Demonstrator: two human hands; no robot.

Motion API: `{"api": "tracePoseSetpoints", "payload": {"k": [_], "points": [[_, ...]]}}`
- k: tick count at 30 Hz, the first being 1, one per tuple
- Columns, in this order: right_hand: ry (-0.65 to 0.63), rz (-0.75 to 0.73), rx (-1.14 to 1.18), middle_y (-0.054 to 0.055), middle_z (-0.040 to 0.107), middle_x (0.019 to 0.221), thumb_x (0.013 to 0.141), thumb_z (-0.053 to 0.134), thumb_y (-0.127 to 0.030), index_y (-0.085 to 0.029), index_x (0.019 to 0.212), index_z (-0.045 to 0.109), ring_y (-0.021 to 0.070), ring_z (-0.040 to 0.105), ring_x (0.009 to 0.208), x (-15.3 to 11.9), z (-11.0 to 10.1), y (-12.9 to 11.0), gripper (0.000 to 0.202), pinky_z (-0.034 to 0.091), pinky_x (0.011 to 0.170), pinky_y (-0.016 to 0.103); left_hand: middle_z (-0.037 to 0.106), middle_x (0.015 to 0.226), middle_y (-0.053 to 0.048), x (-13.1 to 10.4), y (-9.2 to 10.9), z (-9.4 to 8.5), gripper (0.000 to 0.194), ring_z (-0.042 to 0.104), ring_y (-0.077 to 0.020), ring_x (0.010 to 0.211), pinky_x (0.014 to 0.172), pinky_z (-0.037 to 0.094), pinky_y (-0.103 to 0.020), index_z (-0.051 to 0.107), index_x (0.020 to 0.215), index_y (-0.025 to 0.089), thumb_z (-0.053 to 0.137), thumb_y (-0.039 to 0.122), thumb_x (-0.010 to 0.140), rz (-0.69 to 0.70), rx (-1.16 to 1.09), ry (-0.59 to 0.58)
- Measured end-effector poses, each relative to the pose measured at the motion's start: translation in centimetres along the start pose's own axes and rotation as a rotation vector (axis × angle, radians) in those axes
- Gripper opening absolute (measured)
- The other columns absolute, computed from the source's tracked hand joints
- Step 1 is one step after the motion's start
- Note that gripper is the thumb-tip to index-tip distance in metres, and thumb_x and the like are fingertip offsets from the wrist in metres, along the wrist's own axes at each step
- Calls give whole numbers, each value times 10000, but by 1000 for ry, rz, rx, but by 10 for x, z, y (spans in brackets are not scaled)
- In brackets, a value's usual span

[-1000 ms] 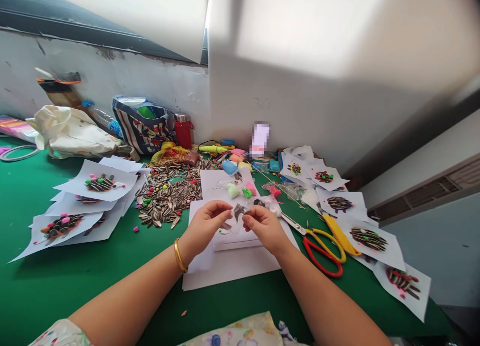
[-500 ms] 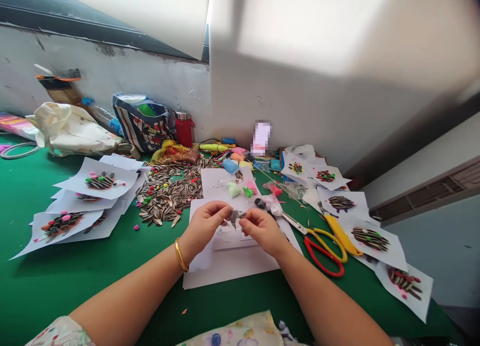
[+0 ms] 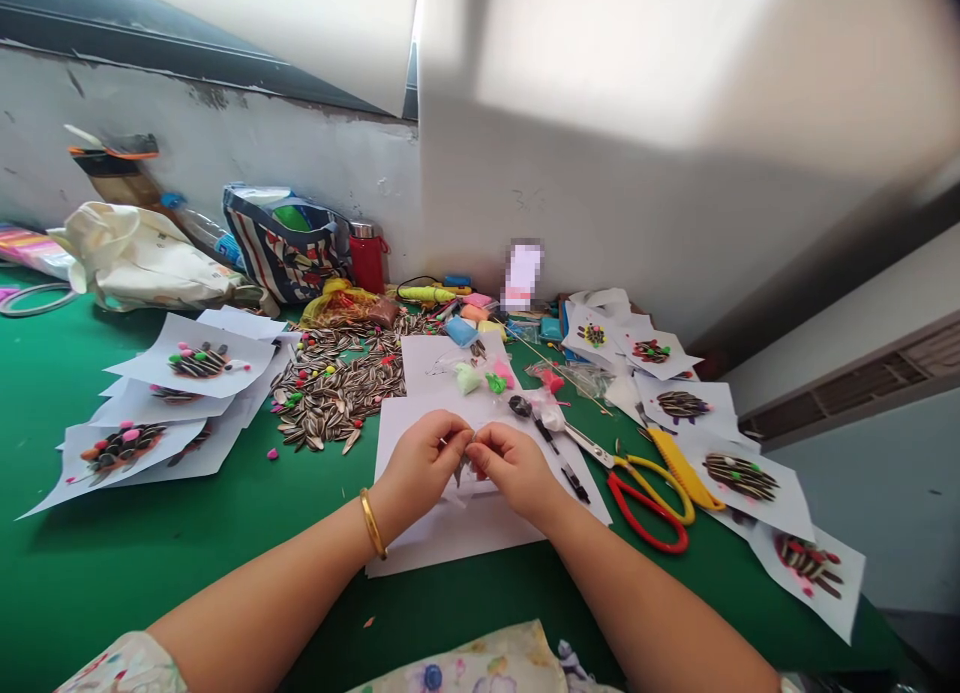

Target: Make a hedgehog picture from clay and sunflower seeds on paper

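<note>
Over the white paper, my left hand and my right hand meet with fingertips pinched together. Between them is a small, crumpled piece of clear plastic, with both hands gripping it. What is inside the plastic is hidden by the fingers. A gold bangle circles my left wrist. Just beyond the hands lie lumps of light green clay and bright green clay in plastic wrapping. A black pen rests on the paper at the right of my right hand.
A heap of sunflower seeds spreads at the left. Scissors with red and yellow handles lie at the right beside a yellow tool. Papers with seed pictures line both sides. A red bottle stands at the wall.
Both hands have drawn closer together, bunching the plastic that was stretched between them. My right hand has shifted left, showing more of the black pen.
</note>
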State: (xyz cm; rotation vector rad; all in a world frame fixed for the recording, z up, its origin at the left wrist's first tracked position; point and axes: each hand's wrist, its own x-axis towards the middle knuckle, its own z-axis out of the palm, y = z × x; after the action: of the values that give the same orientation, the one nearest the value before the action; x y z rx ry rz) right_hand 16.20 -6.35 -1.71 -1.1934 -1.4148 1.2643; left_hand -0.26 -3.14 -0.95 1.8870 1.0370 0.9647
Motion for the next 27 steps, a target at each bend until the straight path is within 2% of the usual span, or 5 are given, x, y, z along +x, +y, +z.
{"api": "tracePoseSetpoints", "payload": {"k": [7, 13, 17, 21, 27], "points": [[49, -3, 153, -10, 587, 614, 777, 693, -587, -198, 710, 560, 131, 541, 570, 3, -8, -7, 416, 459, 573, 273, 567, 723, 1, 5, 1, -8, 179, 538, -143, 655, 620, 445, -269, 573, 826, 194, 512, 329, 927, -39, -121, 110], [18, -33, 172, 1, 604, 661, 838, 630, -588, -189, 759, 591, 129, 559, 601, 2, -11, -5, 409, 472, 605, 277, 529, 703, 14, 5, 0, -8, 199, 507, -135, 624, 599, 426, -265, 548, 837, 198, 478, 354, 939, -50, -110, 129], [-11, 23, 136, -22, 583, 641, 760, 736, -525, -198, 727, 556, 124, 541, 598, 0, -3, -7, 374, 447, 589, 262, 534, 722, 11, 1, 1, -3, 182, 514, -139, 660, 627, 427, -264, 541, 829, 202, 469, 326, 941, -25, -71, 53], [-38, 52, 113, -22, 580, 618, 748, 730, -538, -200, 713, 567, 126, 532, 580, -1, 1, -10, 376, 426, 564, 261, 563, 754, 0, -1, 2, 1, 164, 525, -139, 688, 646, 431, -262, 562, 816, 201, 485, 291, 930, 19, -28, -27], [-7, 63, 166, -25, 574, 591, 715, 745, -570, -204, 687, 541, 126, 534, 550, 3, -9, -12, 419, 453, 561, 273, 511, 626, 35, 4, 3, -5, 196, 504, -124, 574, 567, 429, -249, 529, 814, 203, 488, 348, 940, -35, -200, 133]]}}
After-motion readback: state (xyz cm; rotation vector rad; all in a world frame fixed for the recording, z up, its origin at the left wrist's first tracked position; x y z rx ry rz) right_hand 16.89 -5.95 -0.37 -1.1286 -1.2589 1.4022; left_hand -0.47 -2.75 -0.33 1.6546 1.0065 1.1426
